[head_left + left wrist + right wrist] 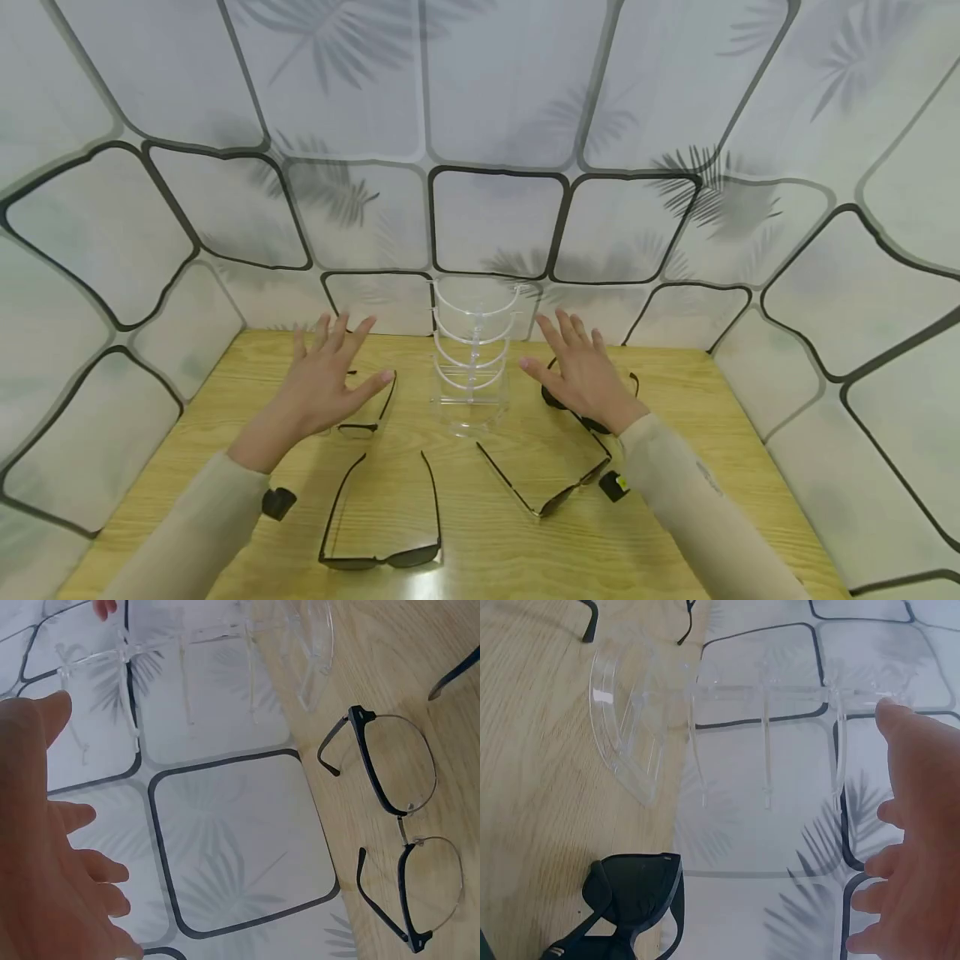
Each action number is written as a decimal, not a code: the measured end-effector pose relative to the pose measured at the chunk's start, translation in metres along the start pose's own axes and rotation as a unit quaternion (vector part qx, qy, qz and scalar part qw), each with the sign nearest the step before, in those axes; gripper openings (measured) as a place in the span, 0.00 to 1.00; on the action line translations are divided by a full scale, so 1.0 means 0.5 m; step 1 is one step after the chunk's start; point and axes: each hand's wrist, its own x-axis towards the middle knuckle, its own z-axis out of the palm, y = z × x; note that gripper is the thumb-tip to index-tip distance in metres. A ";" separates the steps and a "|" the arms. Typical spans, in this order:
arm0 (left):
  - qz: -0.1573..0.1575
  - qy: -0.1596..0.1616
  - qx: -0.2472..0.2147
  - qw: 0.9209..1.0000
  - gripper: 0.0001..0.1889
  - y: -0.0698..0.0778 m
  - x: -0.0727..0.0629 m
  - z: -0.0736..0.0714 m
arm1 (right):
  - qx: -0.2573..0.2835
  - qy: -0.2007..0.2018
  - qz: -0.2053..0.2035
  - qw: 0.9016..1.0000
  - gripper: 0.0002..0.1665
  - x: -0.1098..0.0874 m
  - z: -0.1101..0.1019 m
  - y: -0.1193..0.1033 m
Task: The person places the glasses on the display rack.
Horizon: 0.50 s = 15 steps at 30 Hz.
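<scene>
Seemingly ready to grip, the left hand [318, 392] and right hand [588, 382], fingers loosely spread, flank the stand [473, 360] near the back edge of the tabletop [525, 567]; taking glasses [402, 817] calls for lowering.

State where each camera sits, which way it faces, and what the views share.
Head: worn on the head, facing forward and down at the clear stand and table; left hand, right hand and sleeves show.
Left wrist: on that wrist, looking at clear-lens glasses and part of the stand; the left hand shows, plus fingertips at the top.
Right wrist: on that wrist, looking at the stand and black sunglasses; the right hand shows.
Shared: both wrist views include the stand.
</scene>
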 end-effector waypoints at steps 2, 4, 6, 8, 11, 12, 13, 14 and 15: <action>0.004 0.003 -0.025 1.000 0.46 -0.001 -0.013 -0.003 | 0.004 0.005 -0.007 1.000 0.50 -0.007 0.001 -0.003; 0.007 0.005 -0.055 0.998 0.46 -0.002 -0.025 -0.004 | 0.010 0.008 -0.015 1.000 0.49 -0.015 0.002 -0.007; 0.007 0.003 -0.088 0.996 0.45 -0.002 -0.037 -0.006 | 0.023 0.010 -0.022 0.999 0.48 -0.023 0.001 -0.013; 0.009 0.004 -0.117 0.993 0.44 -0.004 -0.048 -0.008 | 0.038 0.011 -0.028 0.999 0.48 -0.030 0.002 -0.019; 0.008 0.002 -0.148 0.989 0.43 -0.006 -0.066 -0.009 | 0.067 0.011 -0.033 0.997 0.47 -0.040 0.005 -0.027; 0.009 0.003 -0.153 0.988 0.43 -0.007 -0.072 -0.010 | 0.079 0.007 -0.033 0.996 0.47 -0.043 0.007 -0.029; 0.009 0.004 -0.158 0.987 0.43 -0.008 -0.078 -0.010 | 0.090 0.005 -0.033 0.995 0.47 -0.046 0.009 -0.032; 0.006 0.003 -0.164 0.986 0.42 -0.009 -0.084 -0.010 | 0.101 0.003 -0.033 0.994 0.47 -0.049 0.011 -0.034; 0.004 0.002 -0.170 0.985 0.41 -0.010 -0.091 -0.011 | 0.112 0.001 -0.034 0.993 0.46 -0.052 0.013 -0.037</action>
